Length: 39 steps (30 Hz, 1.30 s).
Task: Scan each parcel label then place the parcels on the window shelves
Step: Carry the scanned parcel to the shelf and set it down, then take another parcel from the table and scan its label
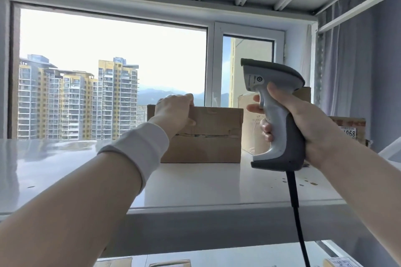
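Left hand (173,112) grips top-left corner of brown cardboard parcel (212,136) standing on white metal shelf (65,169); open surface leftward. Right hand (308,123) clasps grey corded barcode scanner (280,119), partly hiding pale box (249,132) behind.

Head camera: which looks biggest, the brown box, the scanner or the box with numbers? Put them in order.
1. brown box
2. scanner (close to camera, so unsure)
3. box with numbers, partly hidden by the right hand
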### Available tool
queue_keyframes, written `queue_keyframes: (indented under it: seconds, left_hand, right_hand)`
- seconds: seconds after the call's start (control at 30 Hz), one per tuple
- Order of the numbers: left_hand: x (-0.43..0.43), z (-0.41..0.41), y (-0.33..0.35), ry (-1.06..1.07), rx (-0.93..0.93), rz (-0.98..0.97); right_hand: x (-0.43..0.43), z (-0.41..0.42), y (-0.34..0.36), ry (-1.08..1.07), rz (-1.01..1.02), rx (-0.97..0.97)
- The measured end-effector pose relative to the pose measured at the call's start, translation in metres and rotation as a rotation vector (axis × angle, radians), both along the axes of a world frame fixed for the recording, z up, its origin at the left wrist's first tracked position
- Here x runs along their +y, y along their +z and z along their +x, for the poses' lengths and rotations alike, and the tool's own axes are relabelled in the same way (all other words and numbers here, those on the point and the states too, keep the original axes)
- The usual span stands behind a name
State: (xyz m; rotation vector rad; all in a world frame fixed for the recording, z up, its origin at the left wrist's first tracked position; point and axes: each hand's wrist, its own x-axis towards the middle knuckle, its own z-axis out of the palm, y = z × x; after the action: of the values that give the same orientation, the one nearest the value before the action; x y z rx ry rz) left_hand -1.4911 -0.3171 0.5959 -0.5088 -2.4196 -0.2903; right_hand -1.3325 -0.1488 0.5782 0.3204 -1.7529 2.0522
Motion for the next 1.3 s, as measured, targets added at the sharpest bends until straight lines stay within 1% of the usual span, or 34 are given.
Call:
queue_keyframes:
  seconds: [0.2,0.27,0.3,0.37,0.4,0.47,0.57,0.63,0.73,0.87,0.97,1.03,1.13,1.3]
  left_hand:
    - [-0.001,0.004,-0.004,0.009,-0.011,-0.030]
    - [0.000,0.013,-0.005,-0.011,0.008,0.042]
    - [0.001,0.021,-0.006,-0.044,0.049,0.098]
    - [0.008,0.043,-0.005,-0.166,0.129,0.207]
    - [0.013,0.058,-0.005,-0.251,0.132,0.266]
    - [0.030,0.087,-0.006,-0.426,0.095,0.381]
    - [0.067,0.129,-0.014,-0.638,0.030,0.502]
    - [0.099,0.156,-0.025,-0.764,-0.047,0.570]
    - [0.152,0.203,-0.044,-0.892,-0.222,0.651]
    - [0.227,0.292,-0.066,-1.026,-0.360,0.658]
    - [0.284,0.375,-0.090,-1.120,-0.471,0.671]
    - [0.323,0.430,-0.111,-1.181,-0.592,0.645]
    - [0.378,0.513,-0.142,-1.256,-0.751,0.576]
    - [0.456,0.632,-0.188,-1.404,-0.972,0.414]
  right_hand:
    - [0.003,0.008,-0.003,-0.028,-0.009,-0.029]
    - [0.004,0.015,-0.005,-0.045,-0.013,-0.031]
    - [0.006,0.018,-0.005,-0.058,-0.019,-0.032]
    - [0.009,0.027,-0.007,-0.089,-0.029,-0.034]
    - [0.011,0.032,-0.009,-0.102,-0.036,-0.037]
    - [0.015,0.046,-0.012,-0.121,-0.060,-0.041]
    - [0.026,0.083,-0.020,-0.177,-0.062,-0.047]
    - [0.041,0.119,-0.029,-0.241,-0.059,-0.048]
    - [0.070,0.187,-0.041,-0.354,-0.062,-0.052]
    - [0.112,0.291,-0.057,-0.523,-0.098,-0.061]
    - [0.147,0.372,-0.077,-0.688,-0.042,-0.126]
    - [0.170,0.425,-0.094,-0.787,-0.038,-0.187]
    - [0.204,0.511,-0.117,-0.926,-0.085,-0.262]
    - [0.251,0.643,-0.144,-1.180,-0.164,-0.309]
